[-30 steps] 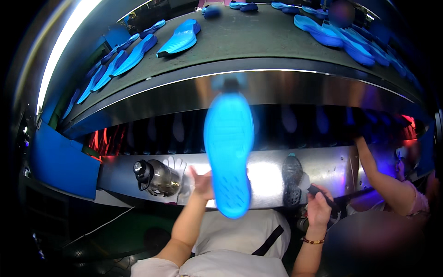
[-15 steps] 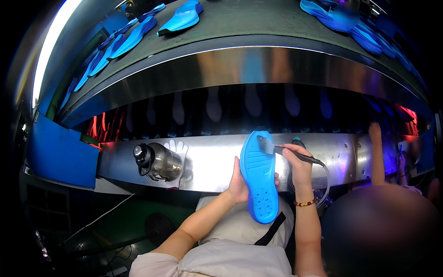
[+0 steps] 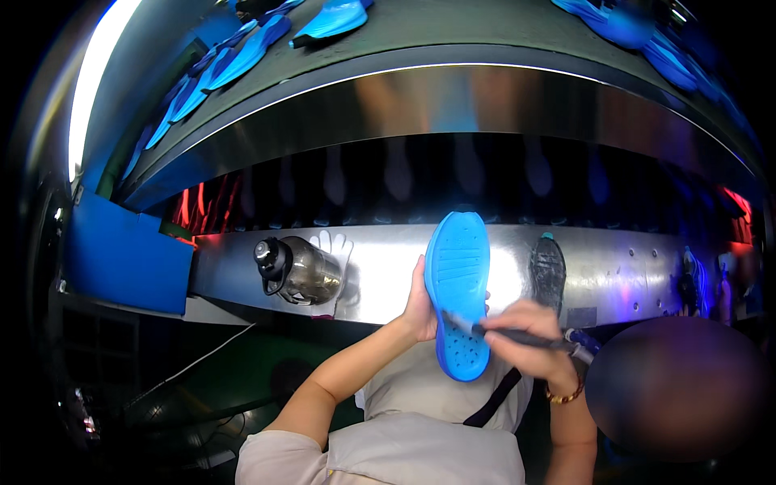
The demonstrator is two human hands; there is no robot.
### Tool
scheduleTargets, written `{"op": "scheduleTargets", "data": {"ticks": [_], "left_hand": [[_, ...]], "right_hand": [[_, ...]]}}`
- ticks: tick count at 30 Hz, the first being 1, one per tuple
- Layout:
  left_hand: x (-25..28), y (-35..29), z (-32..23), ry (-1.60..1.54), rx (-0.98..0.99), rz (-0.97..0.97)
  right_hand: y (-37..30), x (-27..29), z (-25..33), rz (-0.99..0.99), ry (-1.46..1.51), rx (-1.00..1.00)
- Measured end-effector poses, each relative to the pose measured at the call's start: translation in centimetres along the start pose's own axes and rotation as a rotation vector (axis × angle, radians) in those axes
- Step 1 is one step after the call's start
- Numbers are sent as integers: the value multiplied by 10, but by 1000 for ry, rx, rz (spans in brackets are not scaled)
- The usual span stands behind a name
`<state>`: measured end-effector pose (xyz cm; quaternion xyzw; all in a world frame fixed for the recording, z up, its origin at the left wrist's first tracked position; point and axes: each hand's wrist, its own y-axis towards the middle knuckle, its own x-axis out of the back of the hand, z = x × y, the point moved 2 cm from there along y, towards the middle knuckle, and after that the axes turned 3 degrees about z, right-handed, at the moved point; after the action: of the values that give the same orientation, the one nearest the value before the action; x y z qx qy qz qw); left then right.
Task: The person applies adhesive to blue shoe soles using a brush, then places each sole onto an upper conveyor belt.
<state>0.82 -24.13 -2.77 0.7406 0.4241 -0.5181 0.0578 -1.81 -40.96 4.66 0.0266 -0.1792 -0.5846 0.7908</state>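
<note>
A bright blue shoe sole (image 3: 459,255) is held upright lengthwise above the near edge of a metal ledge, its heel end with small holes toward me. My left hand (image 3: 417,307) grips it along its left side, fingers behind it. In my right hand (image 3: 529,335), smeared a little by motion, is a dark-handled brush (image 3: 458,322). Its bristles are on the sole's face, just above the holes. To the right of the sole, a dark shoe sole (image 3: 549,273) lies on the ledge.
On the metal ledge (image 3: 380,279) at left stand a dark translucent bottle (image 3: 311,273) and, behind it, a white glove (image 3: 338,245). Blue soles (image 3: 333,20) lie on the green surface (image 3: 453,32) beyond. A blurred round shape (image 3: 675,388) fills the lower right.
My right hand has brought the brush down the blue sole, from its upper part to just above the holes. The dark sole on the ledge now shows. A bare arm at right is gone.
</note>
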Motion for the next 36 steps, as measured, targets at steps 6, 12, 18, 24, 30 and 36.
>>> {"op": "scheduleTargets", "data": {"ticks": [6, 12, 18, 24, 30, 36], "left_hand": [[-16, 5, 1, -44, -2, 47], [-29, -6, -6, 17, -69, 29], [-24, 0, -17, 83, -242, 207], [-37, 5, -24, 71, -339, 119], [-52, -4, -44, 20, -500, 32], [-42, -2, -64, -37, -651, 123]], "right_hand": [[21, 0, 4, -16, 30, 1], [19, 10, -1, -126, 264, -110], [16, 9, 14, 244, 262, 93], [14, 10, 14, 209, 109, 125], [6, 13, 9, 27, 138, -25], [-3, 12, 13, 180, 245, 161]]}}
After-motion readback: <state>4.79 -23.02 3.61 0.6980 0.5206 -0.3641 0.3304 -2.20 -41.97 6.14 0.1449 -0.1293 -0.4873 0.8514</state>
